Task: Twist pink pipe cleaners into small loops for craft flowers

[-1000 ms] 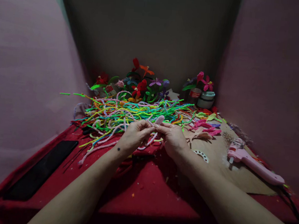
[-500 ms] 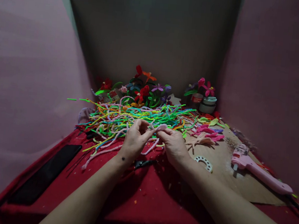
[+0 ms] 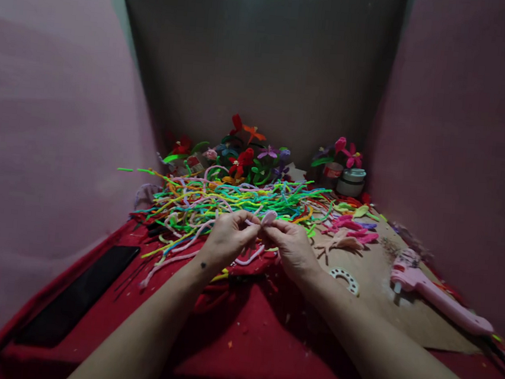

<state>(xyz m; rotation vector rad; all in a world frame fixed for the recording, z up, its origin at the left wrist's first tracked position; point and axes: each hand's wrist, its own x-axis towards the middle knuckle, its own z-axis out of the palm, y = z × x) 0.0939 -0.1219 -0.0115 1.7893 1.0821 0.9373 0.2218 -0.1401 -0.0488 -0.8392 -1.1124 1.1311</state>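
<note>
A pale pink pipe cleaner [image 3: 269,217], bent into a petal-like loop, stands up between my two hands above the front of the pipe cleaner pile. My left hand [image 3: 230,235] pinches its lower part from the left, fingertips pressed together. From the right, my right hand [image 3: 291,244] grips it with thumb and forefinger, almost touching the left fingertips. The exact place where the fingers meet is small and partly hidden. Behind and around the hands spreads a tangled heap of coloured pipe cleaners [image 3: 238,195].
Pipe cleaner flowers [image 3: 239,163] and a lidded jar [image 3: 351,181] stand at the back. On the cardboard [image 3: 383,315] at right lie pink petals [image 3: 351,226], a white ring with holes [image 3: 344,279] and a pink glue gun [image 3: 443,296]. A flat black object [image 3: 77,295] lies left on red cloth [image 3: 236,361].
The pale pink loop has turned from lying sideways to standing more upright between my fingers. My hands have drawn closer together. The view has shifted slightly.
</note>
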